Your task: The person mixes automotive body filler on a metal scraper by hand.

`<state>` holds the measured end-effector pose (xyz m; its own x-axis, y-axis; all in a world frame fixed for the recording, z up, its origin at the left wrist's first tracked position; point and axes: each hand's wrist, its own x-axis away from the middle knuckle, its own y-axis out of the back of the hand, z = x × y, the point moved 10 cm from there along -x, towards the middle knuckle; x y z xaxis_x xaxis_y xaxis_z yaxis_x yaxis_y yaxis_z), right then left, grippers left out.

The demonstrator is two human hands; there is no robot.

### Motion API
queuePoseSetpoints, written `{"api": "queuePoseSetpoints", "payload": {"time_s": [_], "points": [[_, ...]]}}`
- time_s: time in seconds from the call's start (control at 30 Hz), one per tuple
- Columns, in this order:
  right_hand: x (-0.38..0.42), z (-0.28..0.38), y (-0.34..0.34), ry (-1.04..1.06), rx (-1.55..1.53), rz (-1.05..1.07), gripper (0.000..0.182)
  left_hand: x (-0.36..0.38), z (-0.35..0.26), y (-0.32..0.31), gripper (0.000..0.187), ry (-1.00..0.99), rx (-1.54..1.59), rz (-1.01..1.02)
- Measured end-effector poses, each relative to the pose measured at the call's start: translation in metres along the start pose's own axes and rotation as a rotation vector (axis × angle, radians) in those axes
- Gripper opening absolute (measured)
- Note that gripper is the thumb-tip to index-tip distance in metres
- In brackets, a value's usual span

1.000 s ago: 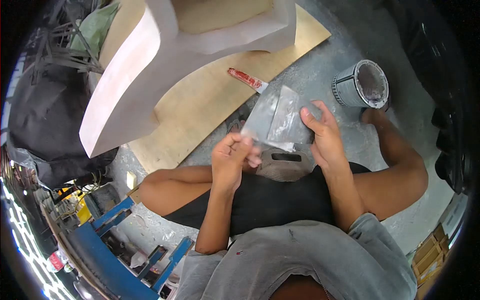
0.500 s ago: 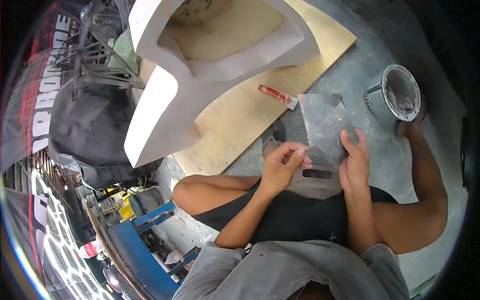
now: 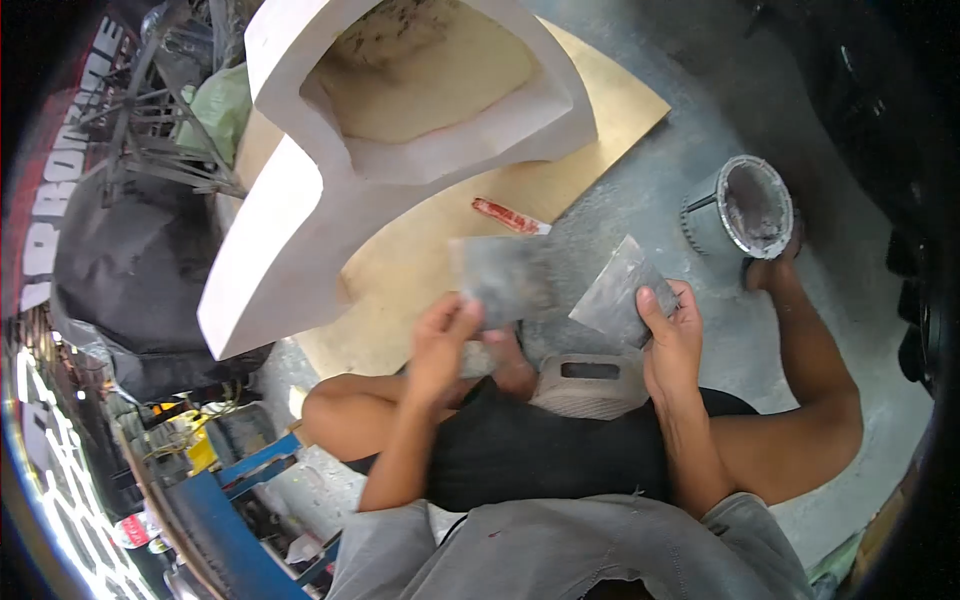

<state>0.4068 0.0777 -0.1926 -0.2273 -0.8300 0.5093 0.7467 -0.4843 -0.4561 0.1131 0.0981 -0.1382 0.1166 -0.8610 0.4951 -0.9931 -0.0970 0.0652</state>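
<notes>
As I read the head view, a pale form (image 3: 345, 205) stands on the board (image 3: 390, 300); my left grip (image 3: 440, 345) is clamped on a blurred grey sheet (image 3: 505, 280); a second sheet (image 3: 610, 295), apart from it, is clamped in my right grip (image 3: 673, 335), near the tin (image 3: 703, 228).

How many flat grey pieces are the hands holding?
2: a blurred piece in the left hand, a sharper piece in the right hand. Any stacked behind would be hidden.
</notes>
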Motion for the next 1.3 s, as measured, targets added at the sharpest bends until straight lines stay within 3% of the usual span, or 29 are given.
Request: {"api": "queuePoseSetpoints", "payload": {"time_s": [0.07, 0.13, 0.17, 0.2, 0.23, 0.27, 0.33, 0.37, 0.5, 0.6, 0.67, 0.9, 0.97, 1.2, 1.3], "points": [[-0.008, -0.001, 0.006, -0.044, -0.021, -0.014, 0.032, 0.002, -0.025, 0.037, 0.021, -0.127, -0.171, 0.068], [-0.014, -0.008, 0.013, -0.083, -0.051, -0.034, 0.035, 0.011, -0.036, 0.067, 0.020, -0.123, -0.513, 0.101], [-0.016, -0.025, 0.014, -0.202, 0.058, 0.002, 0.033, 0.017, -0.042, 0.073, 0.020, -0.130, -0.484, 0.109], [-0.017, -0.043, 0.016, -0.320, 0.166, 0.035, 0.033, 0.024, -0.056, 0.071, 0.017, -0.255, -0.746, 0.140], [-0.023, -0.056, 0.024, -0.322, 0.479, 0.062, 0.028, 0.030, -0.061, 0.067, 0.015, -0.384, -1.007, 0.163], [-0.029, -0.060, 0.023, -0.304, 0.504, 0.053, 0.028, 0.030, -0.054, 0.071, 0.015, -0.397, -0.977, 0.165], [-0.031, -0.039, -0.041, 0.367, 1.358, 0.435, 0.030, 0.036, -0.039, 0.059, 0.007, -0.546, -1.180, 0.252], [-0.029, -0.032, -0.072, 0.424, 1.409, 0.529, 0.044, 0.038, -0.032, 0.055, 0.008, -0.532, -1.222, 0.295], [-0.053, -0.014, -0.171, 0.803, 1.646, 0.527, 0.062, 0.049, -0.040, 0.047, 0.008, -0.491, -1.093, 0.392], [-0.086, -0.018, -0.222, 0.867, 1.737, 0.441, 0.065, 0.052, -0.055, 0.051, 0.008, -0.546, -1.030, 0.382], [-0.111, -0.023, -0.239, 0.916, 1.830, 0.331, 0.058, 0.049, -0.054, 0.059, 0.010, -0.513, -1.093, 0.334], [-0.154, -0.027, -0.254, 0.974, 1.908, 0.177, 0.061, 0.051, -0.048, 0.072, 0.011, -0.491, -1.097, 0.337], [-0.156, -0.028, -0.253, 0.932, 1.905, 0.199, 0.048, 0.051, -0.041, 0.074, 0.011, -0.432, -1.130, 0.340], [-0.156, -0.026, -0.248, 0.899, 1.922, 0.232, 0.048, 0.053, -0.037, 0.075, 0.010, -0.449, -1.150, 0.339], [-0.155, -0.023, -0.246, 0.914, 1.942, 0.250, 0.061, 0.053, -0.038, 0.074, 0.009, -0.460, -1.146, 0.338]]}}
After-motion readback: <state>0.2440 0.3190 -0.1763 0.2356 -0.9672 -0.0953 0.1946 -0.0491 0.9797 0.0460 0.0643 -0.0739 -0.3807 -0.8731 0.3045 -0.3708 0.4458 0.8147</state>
